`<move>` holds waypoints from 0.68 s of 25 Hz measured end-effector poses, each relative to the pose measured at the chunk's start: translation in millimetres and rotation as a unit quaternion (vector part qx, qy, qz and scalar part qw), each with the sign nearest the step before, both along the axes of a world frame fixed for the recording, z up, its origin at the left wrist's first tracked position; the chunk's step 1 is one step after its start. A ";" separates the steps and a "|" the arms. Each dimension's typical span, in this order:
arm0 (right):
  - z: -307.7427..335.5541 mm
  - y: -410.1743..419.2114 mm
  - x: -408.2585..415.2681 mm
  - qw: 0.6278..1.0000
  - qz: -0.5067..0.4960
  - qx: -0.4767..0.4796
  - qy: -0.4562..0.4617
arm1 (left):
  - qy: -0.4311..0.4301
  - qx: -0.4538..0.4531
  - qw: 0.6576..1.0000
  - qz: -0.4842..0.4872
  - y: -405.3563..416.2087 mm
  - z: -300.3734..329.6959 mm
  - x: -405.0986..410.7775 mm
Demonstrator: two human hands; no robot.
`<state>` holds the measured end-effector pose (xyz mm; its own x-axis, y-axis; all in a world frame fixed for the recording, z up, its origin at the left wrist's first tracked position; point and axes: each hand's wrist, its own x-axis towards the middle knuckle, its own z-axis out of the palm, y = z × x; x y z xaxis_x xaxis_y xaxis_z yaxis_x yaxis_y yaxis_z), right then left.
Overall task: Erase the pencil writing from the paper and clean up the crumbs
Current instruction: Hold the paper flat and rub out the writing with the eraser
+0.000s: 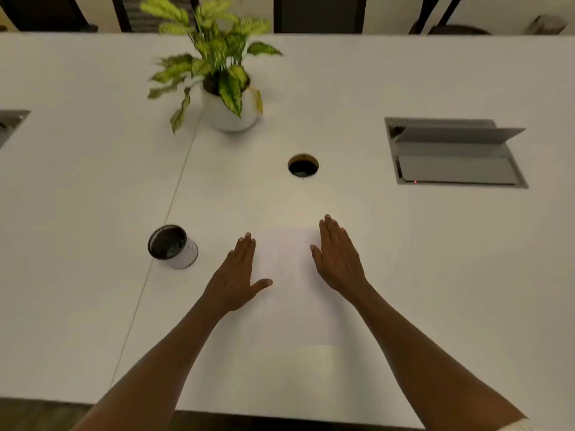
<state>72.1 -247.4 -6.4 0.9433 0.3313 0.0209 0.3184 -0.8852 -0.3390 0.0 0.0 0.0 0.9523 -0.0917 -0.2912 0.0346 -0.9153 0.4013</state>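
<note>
A white sheet of paper (289,275) lies flat on the white table (404,275), straight in front of me. Any pencil marks on it are too faint to make out, and no eraser shows. My left hand (238,275) rests flat on the paper's left edge, fingers together and thumb spread onto the sheet. My right hand (337,256) lies flat along the paper's right edge, fingers extended. Both hands hold nothing. A small round cup (172,247) with a dark inside stands left of my left hand.
A potted plant in a white pot (228,115) stands at the back centre. Beyond the paper is a round cable hole (303,165). An open cable hatch (454,154) sits at the right, another at the far left edge (11,122). Chairs stand behind the table.
</note>
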 end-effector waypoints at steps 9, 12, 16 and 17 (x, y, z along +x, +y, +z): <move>-70.3 -5.7 -35.9 0.996 0.015 -0.044 0.077 | 0.051 0.060 0.989 -0.122 20.2 -69.5 -28.7; -75.3 -8.1 -40.6 0.997 -0.019 -0.046 0.054 | 0.008 0.059 0.989 -0.138 29.2 -81.2 -22.1; -71.6 -30.2 -52.0 0.978 -0.208 -0.011 0.019 | -0.019 0.062 0.986 -0.153 38.9 -88.2 -5.8; -72.8 -36.3 -56.4 0.969 -0.244 0.018 0.034 | -0.016 0.062 0.986 -0.155 39.7 -91.0 -2.7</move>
<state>15.7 -283.7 -79.2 0.9872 -0.1534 -0.0439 -0.1586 -0.9119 -0.3786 -2.7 39.7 -91.0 0.8927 -0.3456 -0.2894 -0.2653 -0.9218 0.2827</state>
